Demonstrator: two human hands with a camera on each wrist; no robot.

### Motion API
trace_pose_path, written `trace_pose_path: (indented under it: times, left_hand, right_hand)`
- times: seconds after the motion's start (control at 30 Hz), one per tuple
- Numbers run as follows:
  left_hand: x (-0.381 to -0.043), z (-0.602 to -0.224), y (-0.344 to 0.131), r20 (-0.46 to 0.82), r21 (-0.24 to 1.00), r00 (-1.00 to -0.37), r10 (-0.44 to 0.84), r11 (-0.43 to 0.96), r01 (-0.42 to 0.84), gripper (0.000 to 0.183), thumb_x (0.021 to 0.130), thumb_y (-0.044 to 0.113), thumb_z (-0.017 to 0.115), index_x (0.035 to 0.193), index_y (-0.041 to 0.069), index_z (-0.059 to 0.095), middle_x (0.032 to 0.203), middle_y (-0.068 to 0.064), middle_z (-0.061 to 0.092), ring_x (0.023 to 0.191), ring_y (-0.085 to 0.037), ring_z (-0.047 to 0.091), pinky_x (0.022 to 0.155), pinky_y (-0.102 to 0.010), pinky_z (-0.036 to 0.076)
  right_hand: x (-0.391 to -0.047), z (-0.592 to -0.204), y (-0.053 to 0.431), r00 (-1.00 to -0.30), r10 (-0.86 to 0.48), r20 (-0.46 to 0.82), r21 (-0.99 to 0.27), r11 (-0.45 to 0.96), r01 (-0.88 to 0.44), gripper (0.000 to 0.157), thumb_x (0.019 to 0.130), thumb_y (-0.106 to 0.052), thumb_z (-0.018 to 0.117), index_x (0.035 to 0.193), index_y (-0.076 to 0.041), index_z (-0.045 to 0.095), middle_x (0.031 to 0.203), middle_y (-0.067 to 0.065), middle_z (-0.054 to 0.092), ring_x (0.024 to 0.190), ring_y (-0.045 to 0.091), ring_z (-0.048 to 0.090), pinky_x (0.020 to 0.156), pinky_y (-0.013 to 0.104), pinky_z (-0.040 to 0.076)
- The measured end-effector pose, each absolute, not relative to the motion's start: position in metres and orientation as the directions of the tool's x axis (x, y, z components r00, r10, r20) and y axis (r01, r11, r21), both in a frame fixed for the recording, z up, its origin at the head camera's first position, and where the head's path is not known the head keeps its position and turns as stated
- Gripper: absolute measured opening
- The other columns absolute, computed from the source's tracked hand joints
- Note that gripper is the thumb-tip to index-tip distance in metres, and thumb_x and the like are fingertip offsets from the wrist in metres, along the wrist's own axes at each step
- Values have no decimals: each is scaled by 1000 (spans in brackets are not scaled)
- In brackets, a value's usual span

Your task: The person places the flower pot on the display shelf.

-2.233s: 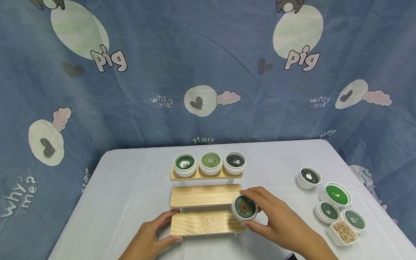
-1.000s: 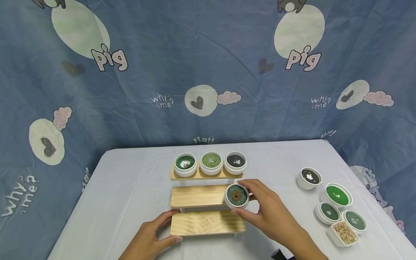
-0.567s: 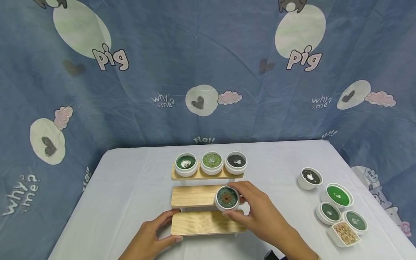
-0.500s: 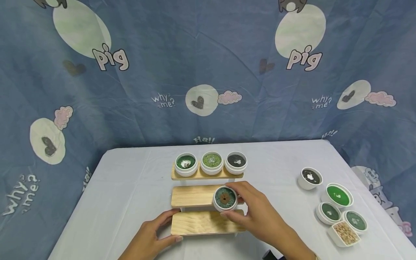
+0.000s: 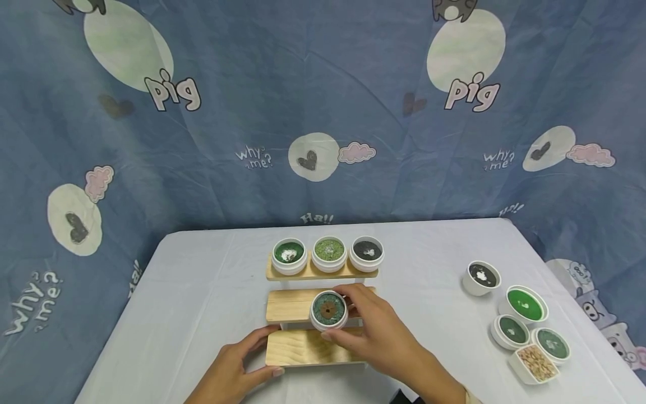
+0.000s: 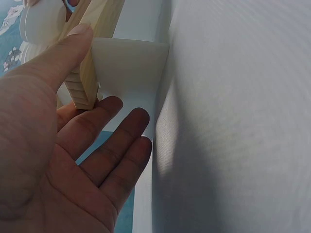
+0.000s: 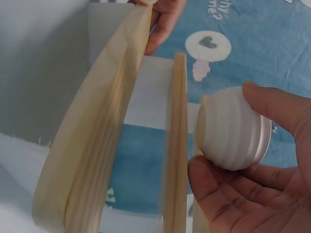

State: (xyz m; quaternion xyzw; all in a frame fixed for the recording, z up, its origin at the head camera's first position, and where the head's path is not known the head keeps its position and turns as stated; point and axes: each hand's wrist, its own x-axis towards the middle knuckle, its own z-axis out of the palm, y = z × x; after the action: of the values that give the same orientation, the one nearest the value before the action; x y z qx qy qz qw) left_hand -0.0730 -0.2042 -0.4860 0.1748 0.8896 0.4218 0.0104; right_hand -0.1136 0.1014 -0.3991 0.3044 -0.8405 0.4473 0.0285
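On the tabletop under white cloth, a stepped stand of three pale wooden planks rises toward the far edge, the left hand pinching its lowest plank's left end between thumb and forefinger. The right hand curls its fingers round a ribbed white cup with a brown-centred green top, just above the middle plank. This looks like the placing step, calling next for a level lowering and gentle release.

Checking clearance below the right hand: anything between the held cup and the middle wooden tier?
No object visible. The right wrist view shows a gap under the cup; only the fingers of the right hand come close to the middle tier.
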Motion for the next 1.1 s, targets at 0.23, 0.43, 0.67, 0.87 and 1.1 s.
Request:
trace_pose_path:
  times: [0.23,0.43,0.67,0.87,1.1]
  left_hand:
    - [-72,-485,-204,122,748,-939,323,592,301,67,88,50,82,141,15,61,139,-4,68,124,-23,65,101,-36,56]
    - [-72,-486,-203,101,753,-944,314,596,279,69,87,52,81,141,14,61,140,-4,67,124,-22,65,102,-37,56]
    - [-73,-486,-204,120,748,-941,317,594,296,67,88,51,81,140,15,61,139,-3,68,123,-22,65,101,-37,56]
    - [-73,-486,-205,109,748,-942,318,597,289,68,88,53,81,141,15,61,140,-2,67,124,-21,65,102,-37,56]
    - [-73,-486,-205,101,748,-942,320,600,284,69,88,55,79,141,15,60,139,-3,67,124,-22,65,101,-37,56]
  right_hand:
    - [-115,-399,95,-811,-490,320,-736,410,-538,60,89,-34,86,138,-12,58,122,-10,62,109,9,64,91,26,59]
    - [-116,-398,88,-818,-489,304,-750,407,-522,61,89,-32,87,138,-11,58,123,-10,63,109,9,65,90,27,60]
    - [-118,-398,80,-808,-496,319,-727,419,-544,61,88,-32,87,138,-13,58,123,-10,63,110,7,64,90,27,59]
    - [-119,-399,72,-805,-495,327,-700,446,-559,62,88,-33,88,139,-12,58,125,-8,63,111,6,63,91,23,58]
    - [-121,-401,62,-794,-505,338,-649,487,-585,62,89,-36,87,139,-12,59,126,-7,64,115,6,61,98,28,56]
